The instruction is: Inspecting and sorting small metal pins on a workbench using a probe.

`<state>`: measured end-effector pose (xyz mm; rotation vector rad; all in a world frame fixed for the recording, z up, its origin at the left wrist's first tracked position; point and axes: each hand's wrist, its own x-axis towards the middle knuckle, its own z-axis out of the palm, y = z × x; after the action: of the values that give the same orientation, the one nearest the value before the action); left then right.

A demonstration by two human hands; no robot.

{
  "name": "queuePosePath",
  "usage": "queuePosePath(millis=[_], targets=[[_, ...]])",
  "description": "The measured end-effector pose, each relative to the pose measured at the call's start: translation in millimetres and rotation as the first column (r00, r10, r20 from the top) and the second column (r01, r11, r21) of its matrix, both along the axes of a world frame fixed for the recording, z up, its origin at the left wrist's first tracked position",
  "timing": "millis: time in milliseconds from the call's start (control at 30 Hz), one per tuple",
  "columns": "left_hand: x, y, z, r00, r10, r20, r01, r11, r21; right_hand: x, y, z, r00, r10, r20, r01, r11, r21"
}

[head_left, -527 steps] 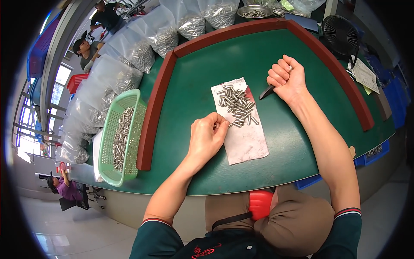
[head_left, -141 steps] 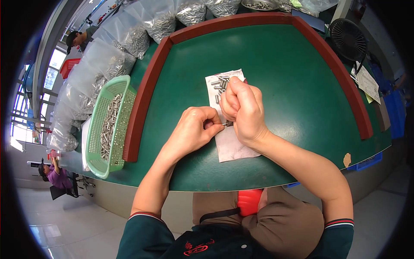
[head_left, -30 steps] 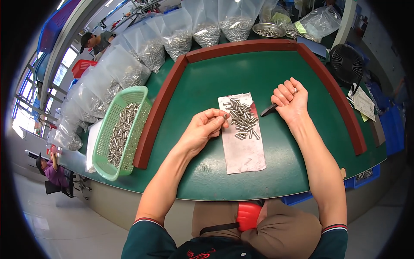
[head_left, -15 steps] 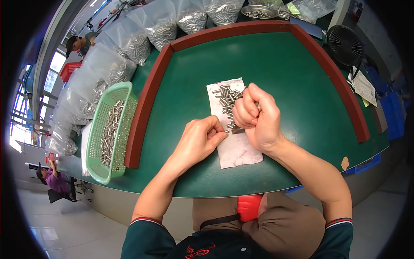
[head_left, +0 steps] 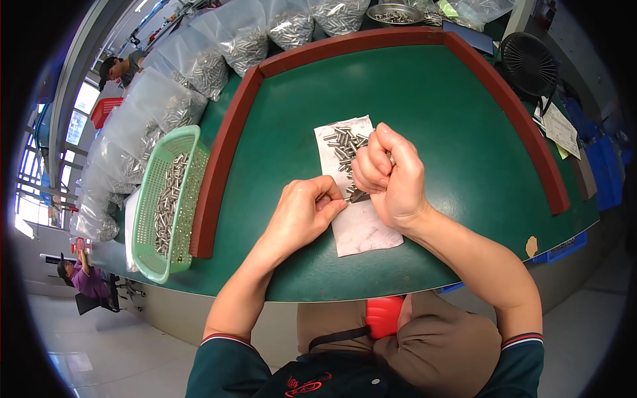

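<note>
My left hand [head_left: 302, 209] is closed in a pinch, with a small silver metal pin [head_left: 347, 199] showing at its fingertips. Just to its right, my right hand [head_left: 393, 172] is curled into a fist; its fingers hide most of what it grips. A dark, flat end of something [head_left: 359, 196] pokes out below that fist, close to the pin. Both hands are over a stained white cloth [head_left: 366, 232], on which a loose heap of metal pins [head_left: 342, 142] lies, partly covered by the right hand.
A green plastic basket [head_left: 141, 225] of metal pins stands left of the red-brown rail [head_left: 229, 142] around the green tabletop [head_left: 292, 99]. Beyond the rail are several clear bags of pins [head_left: 249, 46], a metal bowl [head_left: 391, 14] and a black fan [head_left: 527, 64]. Two people are farther left.
Both hands have kept nearly the same place and grip. The right fist has turned slightly, and the dark end below it now sits nearer the pin. The whole view has shifted a little.
</note>
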<state>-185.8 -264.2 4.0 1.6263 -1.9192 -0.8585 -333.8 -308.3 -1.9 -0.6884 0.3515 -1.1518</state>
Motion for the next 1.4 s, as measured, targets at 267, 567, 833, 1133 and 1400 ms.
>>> queuePosePath(millis=[267, 567, 833, 1133, 1400], targets=[[-3.0, -2.8, 4.1, 1.0, -0.008, -0.01, 0.008, 1.0, 0.012, 10.8, 4.6, 0.1, 0.991, -0.08, -0.105, 0.068, 0.991, -0.12], [14.5, -7.7, -6.2, 0.97, 0.057, -0.236, -0.027, 0.992, 0.126, -11.5, -22.3, 13.7, 0.99, 0.008, 0.142, -0.025, 0.993, 0.117], [27.0, -18.6, -11.1, 0.343, 0.394, -0.852, 0.268, 0.829, 0.491, -74.6, -93.8, -16.4, 0.948, -0.163, 0.274, 0.063, 0.938, 0.34], [24.3, -17.3, -3.9, 0.358, 0.416, -0.836, 0.227, 0.83, 0.51, -71.2, -95.7, -22.2, 0.96, -0.163, 0.229, 0.074, 0.932, 0.354], [3.9, -6.2, -1.4, 0.954, 0.084, -0.289, -0.06, 0.994, 0.09, -70.2, -95.9, -21.0, 0.966, -0.181, 0.187, 0.102, 0.924, 0.368]])
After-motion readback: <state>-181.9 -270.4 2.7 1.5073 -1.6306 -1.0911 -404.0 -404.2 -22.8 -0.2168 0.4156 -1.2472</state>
